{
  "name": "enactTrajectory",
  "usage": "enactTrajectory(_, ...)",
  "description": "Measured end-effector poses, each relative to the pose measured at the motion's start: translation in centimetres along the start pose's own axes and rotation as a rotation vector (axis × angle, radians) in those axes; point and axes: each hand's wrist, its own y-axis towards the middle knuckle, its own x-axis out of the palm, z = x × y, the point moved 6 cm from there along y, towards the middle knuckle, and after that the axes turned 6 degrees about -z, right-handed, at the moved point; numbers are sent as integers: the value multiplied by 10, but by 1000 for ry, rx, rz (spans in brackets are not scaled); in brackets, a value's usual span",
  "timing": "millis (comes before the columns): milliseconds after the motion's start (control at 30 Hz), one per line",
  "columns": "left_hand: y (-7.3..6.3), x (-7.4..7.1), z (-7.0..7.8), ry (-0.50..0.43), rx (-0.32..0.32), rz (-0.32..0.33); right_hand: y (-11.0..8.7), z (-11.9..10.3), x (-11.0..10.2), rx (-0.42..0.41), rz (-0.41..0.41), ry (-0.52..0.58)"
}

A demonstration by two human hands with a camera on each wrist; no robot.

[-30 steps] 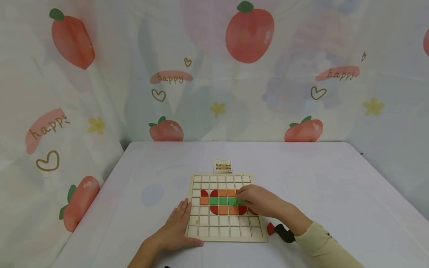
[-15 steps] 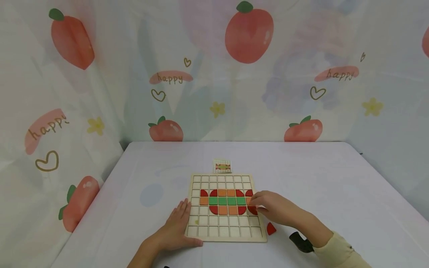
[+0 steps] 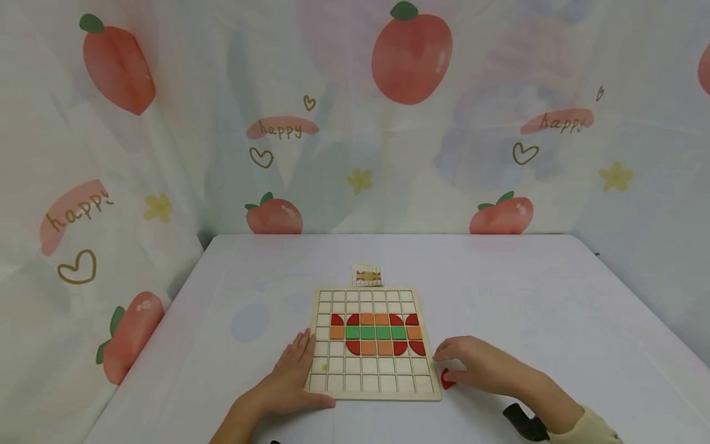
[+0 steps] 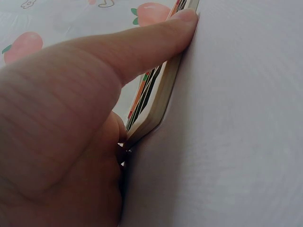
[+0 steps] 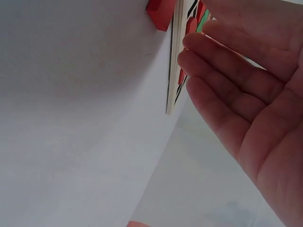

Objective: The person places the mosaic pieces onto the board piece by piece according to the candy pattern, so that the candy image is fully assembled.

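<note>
A square wooden grid board (image 3: 375, 383) lies on the white table. Across its middle rows sit red quarter-round tiles, orange square tiles (image 3: 413, 333) and a line of green square tiles (image 3: 368, 333). My left hand (image 3: 285, 379) rests with straight fingers along the board's left edge, its thumb (image 4: 156, 45) on the front edge. Off the board's right edge lies a loose red quarter-round tile (image 3: 448, 385). My right hand (image 3: 488, 368) hovers right over it, thumb overlapping it in the head view. In the right wrist view the fingers (image 5: 222, 94) are extended, apart from the red tile (image 5: 162, 13).
A small pattern card (image 3: 368, 275) with a coloured grid design lies just beyond the board's far edge. A black device (image 3: 524, 422) is at the right wrist. A fruit-printed cloth (image 3: 410, 154) stands behind the table and at both sides.
My right hand has moved from the green row to the right-hand column, then off the board to the loose red tile. An orange tile now shows at the right end. The left hand has stayed.
</note>
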Motion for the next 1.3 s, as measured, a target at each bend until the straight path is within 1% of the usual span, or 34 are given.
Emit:
enactTrajectory(233, 0, 0, 0, 0, -2, 2, -2, 1, 7, -79, 0, -42)
enactTrajectory(467, 0, 1, -2, 6, -8, -1, -1, -1, 13, -128, -11, -75)
enactTrajectory(600, 0, 1, -2, 7, -4, 2, -1, -1, 13, -156, -1, -92)
enactTrajectory(667, 0, 1, -2, 6, -2, 2, -2, 0, 13, -152, 9, -98)
enactTrajectory(767, 0, 1, -2, 8, -4, 1, -4, 4, 10, -115, 43, -100)
enactTrajectory(933, 0, 0, -1, 11, -4, 4, -6, 13, 6, 0, 112, -94)
enactTrajectory(1100, 0, 0, -1, 12, -1, 4, -5, 18, 6, 107, 152, -93)
enactTrajectory(1200, 0, 0, 0, 10, -3, 1, -5, 19, 6, 146, 173, -90)
enactTrajectory(1300, 0, 0, 0, 6, -7, -2, -5, 19, 6, 166, 195, -99)
